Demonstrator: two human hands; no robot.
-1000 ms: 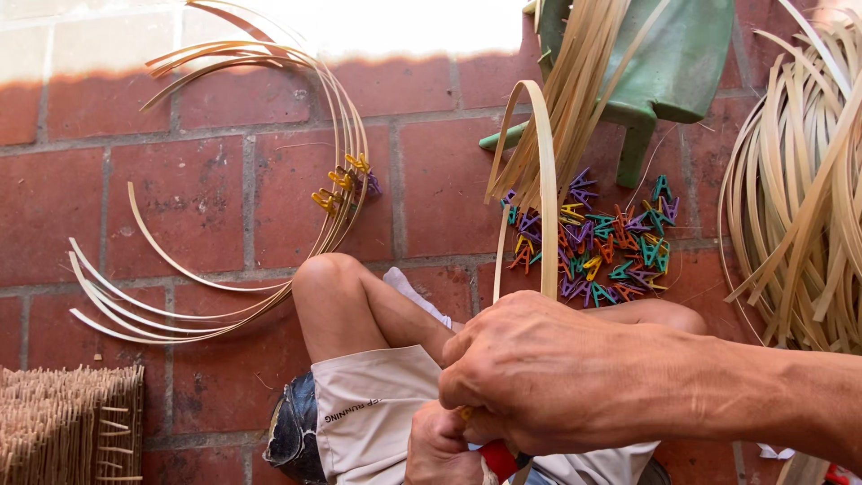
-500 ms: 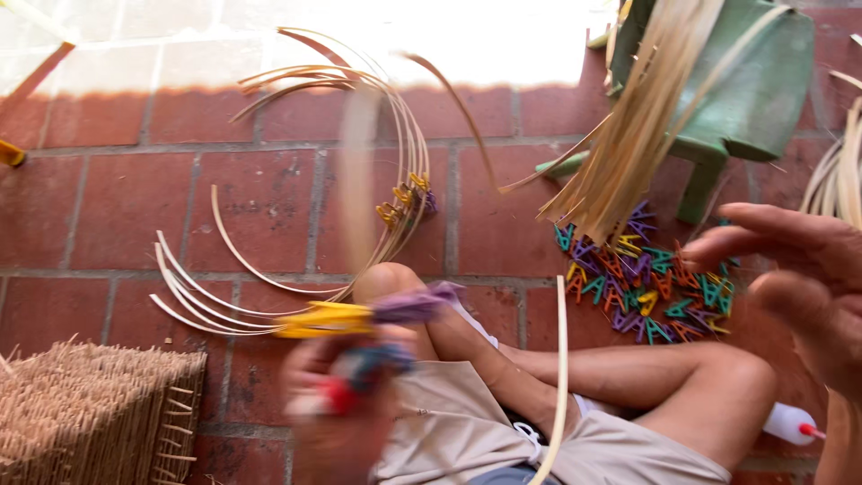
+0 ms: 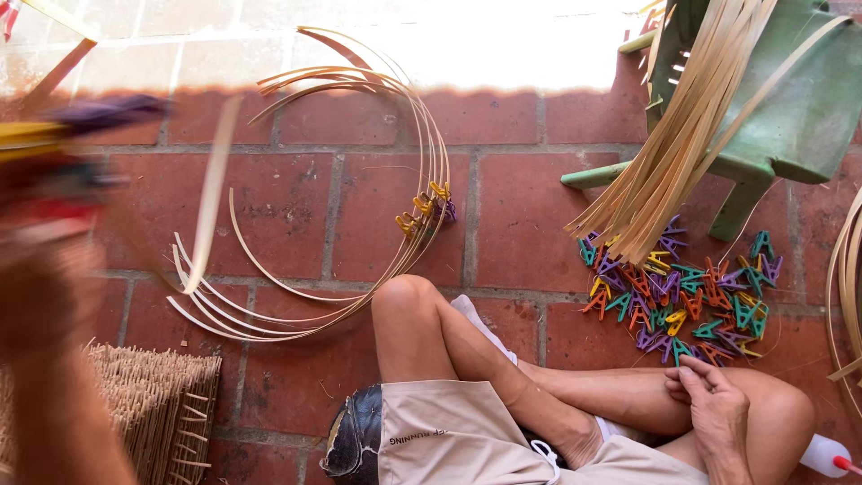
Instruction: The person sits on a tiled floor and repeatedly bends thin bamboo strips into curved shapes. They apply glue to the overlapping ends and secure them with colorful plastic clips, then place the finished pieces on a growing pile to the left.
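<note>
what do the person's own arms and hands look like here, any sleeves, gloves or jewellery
Both are bare. The right hand shows no glove, ring or watch, and its forearm runs out of the frame with no sleeve in view. The left hand and its arm are heavily motion-blurred at the left edge; no sleeve or glove shows, but finer detail cannot be told.

**Outdoor home weaving spot**

Sunlit red brick-tile floor (image 3: pixel 296 207), person sitting on ground. Bamboo strips (image 3: pixel 682 135) draped over green plastic stool (image 3: pixel 799 108), clipped strip hoops (image 3: pixel 359 189), colourful clip pile (image 3: pixel 691 296), woven mat (image 3: pixel 153 404): craft workshop.
</note>
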